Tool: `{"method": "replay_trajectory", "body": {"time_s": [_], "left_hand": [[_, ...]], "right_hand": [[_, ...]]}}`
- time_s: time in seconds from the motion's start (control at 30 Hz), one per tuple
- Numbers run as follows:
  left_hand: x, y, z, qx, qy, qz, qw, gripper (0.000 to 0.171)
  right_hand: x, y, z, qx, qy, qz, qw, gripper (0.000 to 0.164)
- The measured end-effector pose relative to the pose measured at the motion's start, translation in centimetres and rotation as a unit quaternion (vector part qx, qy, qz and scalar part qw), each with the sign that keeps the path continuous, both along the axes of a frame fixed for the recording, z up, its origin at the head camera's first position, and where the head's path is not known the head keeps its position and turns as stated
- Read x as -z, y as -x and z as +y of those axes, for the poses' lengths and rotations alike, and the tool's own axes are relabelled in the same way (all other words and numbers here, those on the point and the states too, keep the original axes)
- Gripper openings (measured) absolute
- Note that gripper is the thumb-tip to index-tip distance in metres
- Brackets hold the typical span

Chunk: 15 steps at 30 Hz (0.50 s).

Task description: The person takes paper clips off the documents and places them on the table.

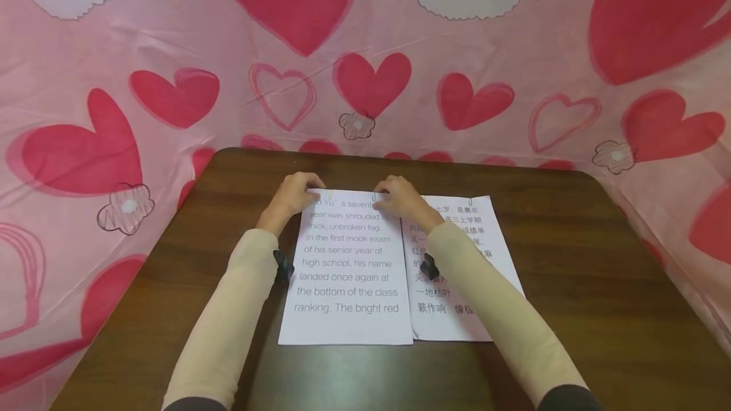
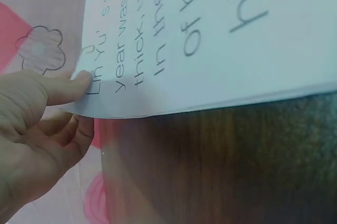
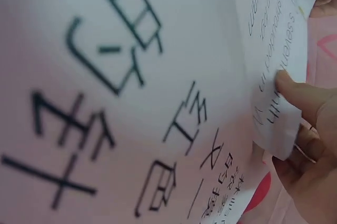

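Observation:
A stack of white paper printed in large English text [image 1: 347,328] lies on the table, its bottom edge toward me. My left hand [image 1: 294,196] pinches its top left corner, thumb on the printed face and fingers underneath, as the left wrist view shows. At the top right corner my right hand [image 1: 402,198] pinches the sheet the same way, and that corner bends up in the right wrist view. Paper clips [image 2: 88,49] sit on the top edge. Beside it on the right lies a stack printed in Chinese [image 1: 502,240], partly hidden under my right forearm.
The dark brown wooden table [image 1: 582,271] has rounded far corners. Behind it hangs a pink cloth [image 1: 485,43] printed with red hearts. Another paper clip [image 1: 470,202] sits on the top edge of the Chinese pages.

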<state>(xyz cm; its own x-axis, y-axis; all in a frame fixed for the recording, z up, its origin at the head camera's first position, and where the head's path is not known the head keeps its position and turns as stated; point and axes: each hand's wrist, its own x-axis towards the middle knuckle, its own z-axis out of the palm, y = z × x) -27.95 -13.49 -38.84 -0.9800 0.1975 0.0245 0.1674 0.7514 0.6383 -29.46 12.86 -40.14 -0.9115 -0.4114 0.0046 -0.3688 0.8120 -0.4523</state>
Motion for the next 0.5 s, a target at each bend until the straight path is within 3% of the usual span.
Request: {"method": "replay_trajectory", "body": {"time_s": [0.23, 0.3, 0.37, 0.4, 0.43, 0.5], "left_hand": [[0.6, -0.9, -1.4, -0.013, -0.024, 0.022, 0.9994, 0.018], [0.8, -1.3, -1.9, -0.012, -0.028, 0.025, 0.9992, 0.018], [1.1, -1.6, -2.3, -0.010, -0.031, 0.030, 0.9990, 0.018], [1.1, -1.8, -2.4, -0.011, -0.033, 0.030, 0.9990, 0.017], [1.2, -1.9, -2.6, -0.012, -0.034, 0.031, 0.9989, 0.017], [1.1, -2.2, -2.9, -0.018, -0.033, 0.029, 0.9989, 0.016]], "right_hand": [[0.1, -0.7, -1.1, -0.021, 0.108, -0.031, 0.993, 0.023], [0.4, -0.8, -1.5, -0.007, 0.138, -0.033, 0.990, 0.021], [0.6, -1.0, -2.0, 0.033, 0.186, -0.040, 0.981, 0.020], [0.7, -1.1, -2.3, 0.063, 0.225, -0.050, 0.971, 0.020], [0.7, -1.2, -2.6, 0.096, 0.278, -0.059, 0.954, 0.021], [0.6, -1.2, -2.7, 0.164, 0.394, -0.070, 0.902, 0.022]]}}
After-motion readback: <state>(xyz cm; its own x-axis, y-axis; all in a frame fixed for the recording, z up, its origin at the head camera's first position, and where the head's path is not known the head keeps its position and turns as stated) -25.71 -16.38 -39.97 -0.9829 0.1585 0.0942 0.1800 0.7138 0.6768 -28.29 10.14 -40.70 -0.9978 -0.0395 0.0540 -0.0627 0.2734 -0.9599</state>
